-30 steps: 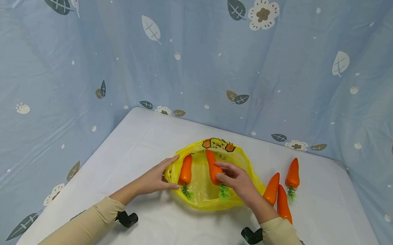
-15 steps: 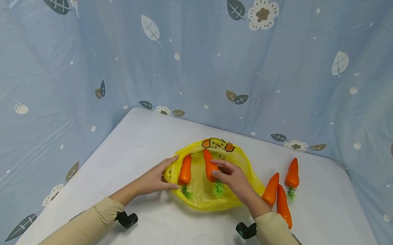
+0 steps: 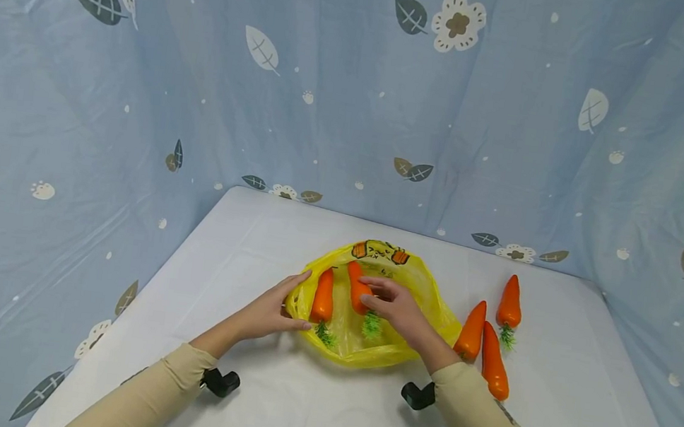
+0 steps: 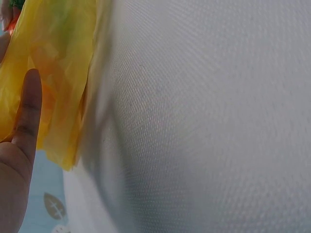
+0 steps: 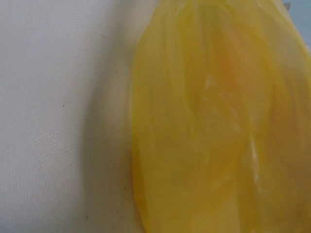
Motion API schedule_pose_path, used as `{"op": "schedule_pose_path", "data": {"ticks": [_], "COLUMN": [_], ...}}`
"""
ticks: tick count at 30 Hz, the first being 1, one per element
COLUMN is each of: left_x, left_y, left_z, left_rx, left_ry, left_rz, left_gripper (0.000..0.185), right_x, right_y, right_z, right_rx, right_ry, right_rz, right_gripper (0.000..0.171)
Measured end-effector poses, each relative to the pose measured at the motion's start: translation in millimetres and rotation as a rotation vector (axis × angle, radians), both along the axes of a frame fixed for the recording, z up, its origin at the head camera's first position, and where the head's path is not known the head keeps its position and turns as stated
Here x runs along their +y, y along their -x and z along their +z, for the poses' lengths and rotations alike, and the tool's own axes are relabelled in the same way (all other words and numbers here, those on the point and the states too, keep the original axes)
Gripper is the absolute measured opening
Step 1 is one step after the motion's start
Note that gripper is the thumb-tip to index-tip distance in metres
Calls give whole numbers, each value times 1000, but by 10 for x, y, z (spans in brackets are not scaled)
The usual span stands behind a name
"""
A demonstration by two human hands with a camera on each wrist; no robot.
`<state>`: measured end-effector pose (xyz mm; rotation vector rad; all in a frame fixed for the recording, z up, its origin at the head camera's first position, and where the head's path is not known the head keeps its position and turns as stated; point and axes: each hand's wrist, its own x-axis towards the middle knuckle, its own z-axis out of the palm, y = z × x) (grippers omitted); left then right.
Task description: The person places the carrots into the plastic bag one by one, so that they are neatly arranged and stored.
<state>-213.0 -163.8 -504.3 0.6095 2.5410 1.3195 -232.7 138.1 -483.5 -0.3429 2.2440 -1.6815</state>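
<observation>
A yellow plastic bag [image 3: 356, 355] stands on the table with its mouth spread upward. My left hand [image 3: 266, 312] rests against its left side, fingers straight along the outside; in the left wrist view the straight thumb [image 4: 30, 109] lies on the plastic. My right hand [image 3: 393, 309] reaches in over the right rim and holds a carrot [image 3: 356, 279] between thumb and fingers, its green tuft [image 3: 371, 325] toward me. Another carrot [image 3: 323, 297] lies inside at the left. In the right wrist view the bag's wall [image 5: 194, 136] hides the hand.
To the right of the bag, two carrots lie side by side, a nearer carrot [image 3: 494, 364] and another carrot [image 3: 471, 329]. Farther back is a third carrot [image 3: 510, 302] with a green tuft. A patterned blue curtain [image 3: 330, 98] hangs behind the white table [image 3: 317, 417].
My right hand has moved left inside the bag with the carrot, bringing it closer to the other carrot there. My left hand has stayed in place.
</observation>
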Motion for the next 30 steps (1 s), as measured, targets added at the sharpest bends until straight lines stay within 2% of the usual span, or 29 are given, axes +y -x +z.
{"op": "schedule_pose_path", "data": {"ticks": [17,24,30], "left_x": [8,8,4], "left_y": [-2,-9,-15], "left_z": [18,-2,6], "left_rx": [-6,-24,-22], "left_ry": [-9,-13,-16], "left_rz": [-5,2,5], "left_gripper": [101,102,102], "right_x": [-143,-180,-191], "right_y": [63,74,74], "right_z": [-84,-167,-157], "right_rx": [-14,-12,-21], "right_ry": [-26,-9,-40], "right_rz": [-15,-15,-16], "right_gripper": [43,45,43]}}
